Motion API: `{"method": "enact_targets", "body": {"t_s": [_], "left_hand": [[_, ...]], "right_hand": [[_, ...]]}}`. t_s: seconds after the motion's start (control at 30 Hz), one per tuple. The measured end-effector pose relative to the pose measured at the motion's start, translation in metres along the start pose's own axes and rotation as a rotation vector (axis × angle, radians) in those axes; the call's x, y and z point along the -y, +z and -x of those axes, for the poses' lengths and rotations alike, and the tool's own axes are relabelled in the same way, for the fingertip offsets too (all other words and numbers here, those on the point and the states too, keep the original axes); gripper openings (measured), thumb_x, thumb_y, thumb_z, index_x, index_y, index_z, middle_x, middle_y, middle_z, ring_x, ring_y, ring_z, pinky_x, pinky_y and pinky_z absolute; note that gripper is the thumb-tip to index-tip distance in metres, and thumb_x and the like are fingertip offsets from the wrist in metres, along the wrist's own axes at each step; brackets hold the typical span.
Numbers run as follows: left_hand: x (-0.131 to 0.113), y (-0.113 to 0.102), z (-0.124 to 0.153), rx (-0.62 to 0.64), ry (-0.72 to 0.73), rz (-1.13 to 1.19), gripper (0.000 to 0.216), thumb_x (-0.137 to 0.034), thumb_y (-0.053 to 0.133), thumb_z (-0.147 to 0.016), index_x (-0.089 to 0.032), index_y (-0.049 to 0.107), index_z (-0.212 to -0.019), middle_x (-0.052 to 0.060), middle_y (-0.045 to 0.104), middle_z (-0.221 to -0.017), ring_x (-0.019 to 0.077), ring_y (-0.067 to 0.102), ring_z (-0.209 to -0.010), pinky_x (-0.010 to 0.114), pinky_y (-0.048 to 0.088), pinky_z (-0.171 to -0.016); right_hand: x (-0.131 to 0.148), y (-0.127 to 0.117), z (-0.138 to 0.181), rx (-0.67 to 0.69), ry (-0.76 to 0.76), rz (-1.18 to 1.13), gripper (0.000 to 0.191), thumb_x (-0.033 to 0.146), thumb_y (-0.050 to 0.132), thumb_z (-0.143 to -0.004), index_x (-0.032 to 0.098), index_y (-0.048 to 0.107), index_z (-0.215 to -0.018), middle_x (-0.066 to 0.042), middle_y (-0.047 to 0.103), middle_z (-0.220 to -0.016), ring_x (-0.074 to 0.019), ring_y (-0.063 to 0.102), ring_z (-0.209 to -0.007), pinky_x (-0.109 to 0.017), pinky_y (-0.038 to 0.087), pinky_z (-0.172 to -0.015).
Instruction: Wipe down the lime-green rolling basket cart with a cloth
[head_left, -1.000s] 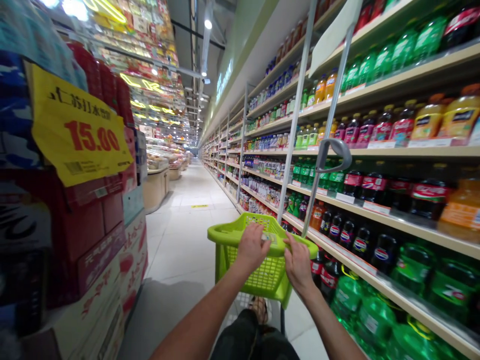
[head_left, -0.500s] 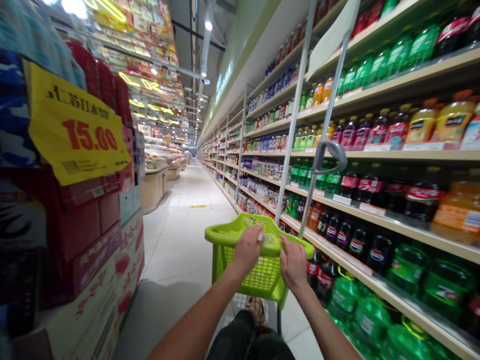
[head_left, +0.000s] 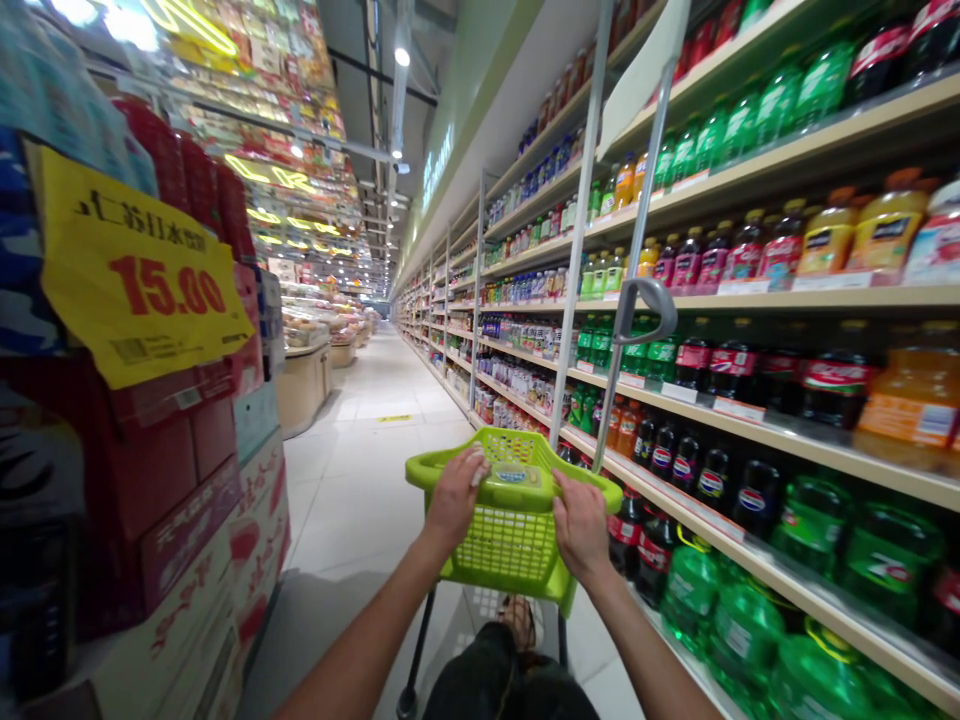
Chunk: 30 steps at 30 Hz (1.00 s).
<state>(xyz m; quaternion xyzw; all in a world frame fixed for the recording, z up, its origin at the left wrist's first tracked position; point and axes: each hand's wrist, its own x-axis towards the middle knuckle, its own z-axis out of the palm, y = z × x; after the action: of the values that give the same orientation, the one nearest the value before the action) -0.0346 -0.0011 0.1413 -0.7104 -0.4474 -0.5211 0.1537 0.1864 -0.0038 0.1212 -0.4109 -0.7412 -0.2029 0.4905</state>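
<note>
A lime-green shopping cart basket [head_left: 510, 540] stands right in front of me in a supermarket aisle. My left hand [head_left: 455, 495] is closed over the left part of its near rim. My right hand [head_left: 579, 525] grips the rim on the right. A small label patch on the handle [head_left: 516, 474] shows between the two hands. The cart's dark frame leg [head_left: 417, 650] reaches down to the floor at lower left.
Shelves of soft-drink bottles [head_left: 750, 400] run along the right, close to the cart. A stack of red cartons [head_left: 172, 470] with a yellow 15.00 price sign [head_left: 139, 285] stands on the left. A white tiled aisle floor [head_left: 367, 470] stretches ahead, with display counters [head_left: 304, 375] further on the left.
My hands have slid apart along the cart rim, uncovering the label between them. The view has shifted slightly forward along the aisle.
</note>
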Motion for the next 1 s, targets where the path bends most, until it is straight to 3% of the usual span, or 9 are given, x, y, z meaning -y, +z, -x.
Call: {"method": "enact_targets", "body": {"t_s": [0.1,0.27,0.33,0.5,0.63,0.73,0.87,0.93,1.0], "left_hand": [[-0.005,0.005,-0.003,0.079,0.083,0.033,0.03,-0.019,0.038,-0.083,-0.02,0.053,-0.108,0.007,0.054,-0.119,0.0168,0.047,-0.111,0.037,0.04,-0.095],[0.04,-0.031,-0.008,0.026,-0.175,-0.19,0.027,-0.015,0.039,-0.079,-0.019,0.057,-0.098,0.007,0.058,-0.11,0.0217,0.05,-0.107,0.046,0.039,-0.092],[0.042,-0.032,-0.009,0.012,-0.199,-0.204,0.027,-0.015,0.04,-0.079,-0.019,0.057,-0.098,0.007,0.059,-0.108,0.0214,0.051,-0.106,0.044,0.04,-0.092],[-0.024,0.018,-0.007,0.034,-0.012,-0.063,0.029,-0.017,0.037,-0.082,-0.017,0.053,-0.106,0.009,0.057,-0.113,0.0182,0.05,-0.107,0.038,0.041,-0.093],[-0.07,0.049,-0.011,0.154,0.143,-0.036,0.026,-0.015,0.04,-0.081,-0.018,0.055,-0.103,0.01,0.054,-0.117,0.021,0.047,-0.112,0.044,0.04,-0.094],[-0.057,0.037,-0.015,0.198,0.148,-0.027,0.025,-0.015,0.04,-0.081,-0.018,0.055,-0.101,0.01,0.054,-0.117,0.0207,0.047,-0.111,0.043,0.04,-0.094],[-0.025,0.014,-0.018,0.105,-0.053,-0.085,0.024,-0.018,0.038,-0.083,-0.017,0.056,-0.099,0.01,0.054,-0.114,0.0201,0.05,-0.107,0.042,0.041,-0.093],[-0.033,0.02,-0.018,0.089,-0.073,-0.102,0.024,-0.017,0.039,-0.082,-0.016,0.055,-0.099,0.012,0.054,-0.113,0.0207,0.049,-0.107,0.043,0.041,-0.093],[-0.054,0.037,-0.016,0.147,0.028,-0.078,0.025,-0.014,0.04,-0.081,-0.014,0.055,-0.101,0.013,0.054,-0.115,0.0209,0.048,-0.109,0.042,0.04,-0.094]], "right_hand": [[-0.004,-0.002,0.001,0.009,-0.004,-0.003,0.036,0.019,0.033,-0.084,0.016,0.047,-0.117,-0.007,0.06,-0.099,-0.0186,0.051,-0.093,-0.038,0.032,-0.087],[-0.007,-0.002,0.002,0.001,0.001,-0.015,0.035,0.02,0.034,-0.084,0.016,0.047,-0.116,-0.007,0.06,-0.101,-0.0186,0.051,-0.095,-0.037,0.03,-0.088],[-0.005,-0.001,0.001,-0.013,0.023,-0.017,0.034,0.021,0.034,-0.084,0.015,0.047,-0.115,-0.007,0.06,-0.099,-0.0183,0.051,-0.093,-0.037,0.03,-0.087],[-0.004,0.001,-0.002,-0.023,0.047,-0.023,0.035,0.022,0.032,-0.085,0.016,0.046,-0.116,-0.006,0.061,-0.096,-0.0172,0.052,-0.088,-0.036,0.031,-0.085],[-0.007,-0.002,-0.001,-0.02,0.052,-0.043,0.037,0.023,0.031,-0.086,0.016,0.042,-0.12,-0.006,0.061,-0.097,-0.018,0.053,-0.09,-0.037,0.031,-0.086],[-0.008,-0.003,0.0,-0.01,0.047,-0.06,0.037,0.025,0.029,-0.087,0.016,0.04,-0.122,-0.007,0.061,-0.099,-0.019,0.052,-0.092,-0.039,0.031,-0.088],[-0.004,-0.001,0.0,-0.041,0.052,-0.089,0.04,0.027,0.028,-0.088,0.016,0.035,-0.126,-0.007,0.061,-0.098,-0.0193,0.052,-0.09,-0.04,0.031,-0.088],[-0.002,0.0,-0.001,-0.069,0.074,-0.091,0.041,0.027,0.027,-0.088,0.017,0.032,-0.128,-0.006,0.061,-0.096,-0.0191,0.052,-0.088,-0.04,0.032,-0.087],[-0.001,0.0,-0.002,-0.083,0.068,-0.081,0.043,0.026,0.027,-0.088,0.017,0.03,-0.13,-0.005,0.062,-0.095,-0.0187,0.053,-0.087,-0.039,0.033,-0.085]]}}
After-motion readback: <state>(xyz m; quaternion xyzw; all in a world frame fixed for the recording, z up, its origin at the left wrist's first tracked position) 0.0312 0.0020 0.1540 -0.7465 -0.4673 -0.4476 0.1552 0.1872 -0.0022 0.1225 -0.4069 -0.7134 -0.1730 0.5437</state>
